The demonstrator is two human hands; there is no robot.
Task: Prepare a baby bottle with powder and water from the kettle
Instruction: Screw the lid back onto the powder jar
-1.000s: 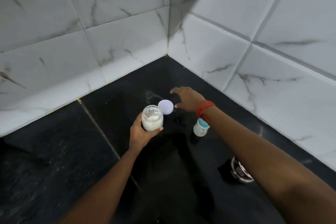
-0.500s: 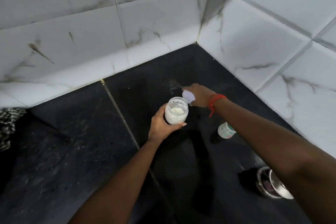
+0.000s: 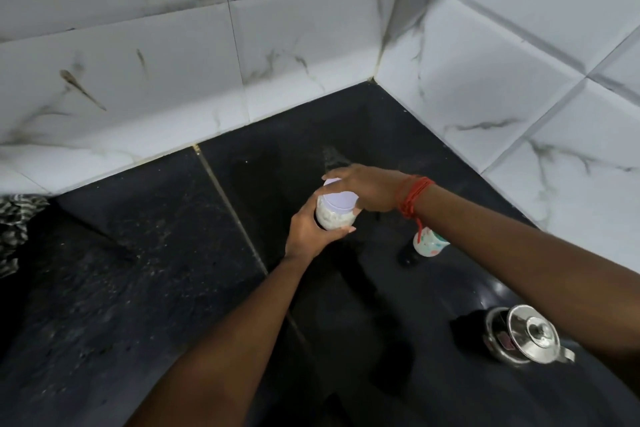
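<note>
My left hand grips a clear jar of white powder from below, above the black counter. My right hand holds a pale lilac lid flat on the jar's mouth. A small baby bottle with a teal top and coloured print stands on the counter to the right, partly behind my right wrist and its red thread band. The steel kettle with a shiny lid sits at the lower right, partly covered by my right forearm.
White marble-look tiled walls meet in a corner behind the counter. A patterned cloth lies at the left edge. A seam runs across the counter left of the jar.
My right hand picked the lilac lid up from the counter and brought it onto the jar's mouth. The view has shifted, showing more of the kettle.
</note>
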